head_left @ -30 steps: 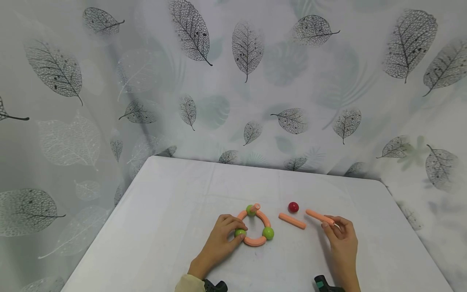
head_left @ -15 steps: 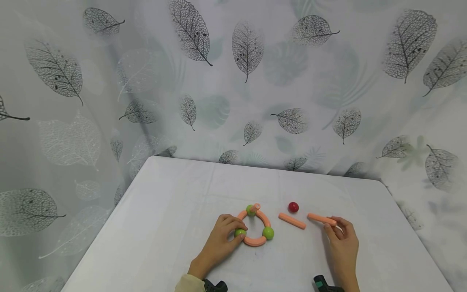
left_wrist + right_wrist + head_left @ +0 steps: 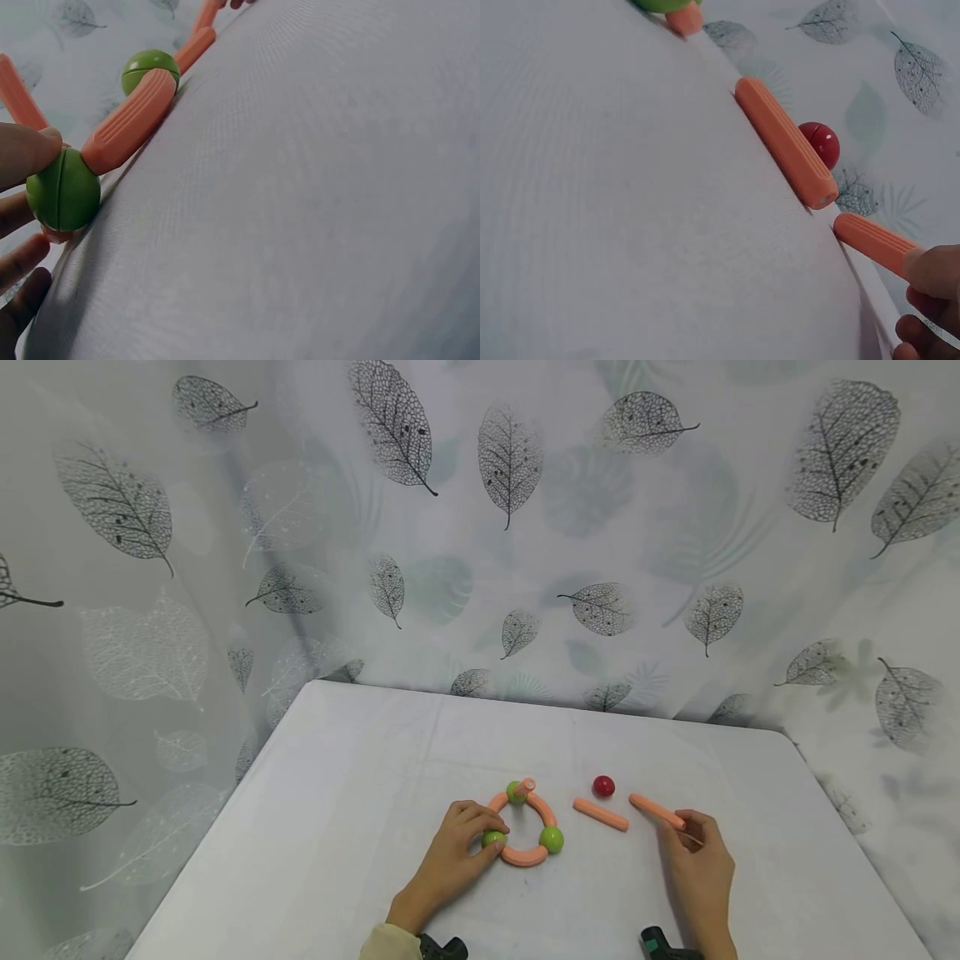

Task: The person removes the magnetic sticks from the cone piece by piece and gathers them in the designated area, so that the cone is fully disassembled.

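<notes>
Leaf-printed fabric forms the background behind a table covered in white. On the table, left of centre and toward the near side, lies a ring assembly: three curved orange rods alternate with a left green ball, a right green ball and a far green ball. An upright orange rod appears to rise from the far green ball.

Left hand: thumb and fingers pinch the left green ball. Right hand: thumb and fingers pinch the right end of a straight orange rod; its other end points left and away. Whether that other end touches the table cannot be told. Between the ring assembly and the right hand lies a loose orange rod, with a red ball just beyond it.

Handling, as judged: all pieces are likely light, rigid plastic. Ribs along the rods should aid grip; the glossy balls may slip or roll. A grey spot on the loose orange rod's end suggests a magnet. Breakage seems unlikely; joints are the probable weak points. Hold each rod near one end, leaving the opposite end exposed, and steady the ring assembly by a ball.

Containers: none visible; these pieces rest on the table or in the hands.
</notes>
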### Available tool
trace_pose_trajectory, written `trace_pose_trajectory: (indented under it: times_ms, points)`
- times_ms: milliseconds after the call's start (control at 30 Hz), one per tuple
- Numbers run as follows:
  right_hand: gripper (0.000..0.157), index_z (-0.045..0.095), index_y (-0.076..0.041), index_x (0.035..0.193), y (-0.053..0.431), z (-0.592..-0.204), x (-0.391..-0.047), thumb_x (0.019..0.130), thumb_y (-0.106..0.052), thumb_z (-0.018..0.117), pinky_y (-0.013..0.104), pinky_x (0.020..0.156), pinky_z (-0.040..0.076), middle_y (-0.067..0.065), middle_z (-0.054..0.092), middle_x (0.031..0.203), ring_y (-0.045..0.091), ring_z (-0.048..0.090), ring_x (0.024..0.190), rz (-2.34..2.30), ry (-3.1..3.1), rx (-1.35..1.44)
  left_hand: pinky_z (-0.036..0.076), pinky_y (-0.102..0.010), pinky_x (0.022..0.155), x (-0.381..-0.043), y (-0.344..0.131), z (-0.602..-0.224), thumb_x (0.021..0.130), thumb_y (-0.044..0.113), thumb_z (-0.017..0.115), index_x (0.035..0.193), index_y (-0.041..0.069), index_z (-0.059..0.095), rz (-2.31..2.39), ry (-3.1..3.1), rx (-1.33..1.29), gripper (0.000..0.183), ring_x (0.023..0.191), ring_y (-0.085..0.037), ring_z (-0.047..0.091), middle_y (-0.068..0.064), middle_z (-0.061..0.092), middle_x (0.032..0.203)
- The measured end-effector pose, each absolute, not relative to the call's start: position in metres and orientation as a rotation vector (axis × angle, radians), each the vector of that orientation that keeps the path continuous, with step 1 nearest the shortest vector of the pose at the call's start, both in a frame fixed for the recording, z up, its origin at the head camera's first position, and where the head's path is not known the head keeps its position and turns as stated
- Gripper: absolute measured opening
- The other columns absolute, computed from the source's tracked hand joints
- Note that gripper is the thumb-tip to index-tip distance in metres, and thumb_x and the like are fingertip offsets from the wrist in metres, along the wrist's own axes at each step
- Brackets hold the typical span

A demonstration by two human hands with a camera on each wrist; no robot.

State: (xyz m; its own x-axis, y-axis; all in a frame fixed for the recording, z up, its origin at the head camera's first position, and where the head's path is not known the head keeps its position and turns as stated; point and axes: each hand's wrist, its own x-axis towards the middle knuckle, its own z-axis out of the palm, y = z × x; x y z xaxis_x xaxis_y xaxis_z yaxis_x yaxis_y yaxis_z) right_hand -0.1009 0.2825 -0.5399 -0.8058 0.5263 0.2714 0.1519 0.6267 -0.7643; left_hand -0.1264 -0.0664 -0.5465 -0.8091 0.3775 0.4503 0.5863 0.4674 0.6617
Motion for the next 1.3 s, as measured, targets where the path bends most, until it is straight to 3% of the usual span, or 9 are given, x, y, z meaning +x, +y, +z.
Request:
trace_pose_trajectory:
  times_ms: [67, 167, 333, 533, 933, 1300]
  points:
    - [0.036, 0.06, 0.001, 0.129, 0.2818, -0.54, -0.101, 0.095, -0.003, 0.072, 0.022, 0.087, 0.049, 0.024, 0.067, 0.121, 0.038, 0.065, 0.111, 1.005, -2.406, -0.537, 0.046, -0.043, 0.105, -0.1263, -0.0663, -0.5464, 0.093, 0.018, 0.078, 0.107, 0.02, 0.075, -1.255, -2.475, -0.832, 0.014, 0.119, -0.016, 0.053, 0.006, 0.072, 0.118]
    - [0.036, 0.061, 0.002, 0.126, 0.2821, -0.5397, -0.1016, 0.093, -0.003, 0.075, 0.049, 0.09, 0.05, 0.026, 0.068, 0.118, 0.04, 0.063, 0.109, 0.958, -2.435, -0.53, 0.046, -0.043, 0.104, -0.1263, -0.0662, -0.5458, 0.093, 0.018, 0.078, 0.107, 0.02, 0.075, -1.254, -2.472, -0.836, 0.014, 0.119, -0.016, 0.053, 0.007, 0.071, 0.118]
    - [0.034, 0.063, 0.007, 0.122, 0.2832, -0.5375, -0.1022, 0.093, -0.005, 0.076, 0.063, 0.094, 0.048, 0.032, 0.067, 0.119, 0.048, 0.062, 0.113, 0.926, -2.471, -0.53, 0.046, -0.043, 0.105, -0.1263, -0.0662, -0.5445, 0.094, 0.018, 0.077, 0.107, 0.019, 0.075, -1.259, -2.475, -0.838, 0.014, 0.119, -0.017, 0.053, 0.007, 0.071, 0.118]
    - [0.034, 0.064, 0.007, 0.121, 0.2818, -0.5357, -0.1026, 0.092, -0.005, 0.076, 0.069, 0.103, 0.043, 0.033, 0.066, 0.118, 0.052, 0.058, 0.119, 0.856, -2.505, -0.556, 0.045, -0.044, 0.105, -0.1268, -0.0659, -0.5446, 0.093, 0.018, 0.077, 0.107, 0.019, 0.075, -1.263, -2.48, -0.833, 0.014, 0.119, -0.016, 0.053, 0.006, 0.071, 0.118]
    - [0.031, 0.068, 0.007, 0.115, 0.2861, -0.5396, -0.1043, 0.09, -0.009, 0.078, 0.073, 0.1, 0.037, 0.035, 0.067, 0.115, 0.057, 0.056, 0.115, 0.73, -2.555, -0.555, 0.045, -0.045, 0.105, -0.1273, -0.0661, -0.5458, 0.094, 0.019, 0.077, 0.108, 0.02, 0.075, -1.271, -2.499, -0.831, 0.015, 0.12, -0.016, 0.052, 0.003, 0.072, 0.119]
    - [0.029, 0.065, 0.005, 0.116, 0.2851, -0.5402, -0.1027, 0.093, -0.013, 0.072, 0.073, 0.099, 0.032, 0.034, 0.062, 0.122, 0.059, 0.046, 0.123, 0.719, -2.589, -0.576, 0.045, -0.045, 0.104, -0.1276, -0.066, -0.5469, 0.094, 0.019, 0.077, 0.107, 0.019, 0.075, -1.263, -2.489, -0.838, 0.014, 0.119, -0.017, 0.053, 0.001, 0.073, 0.118]
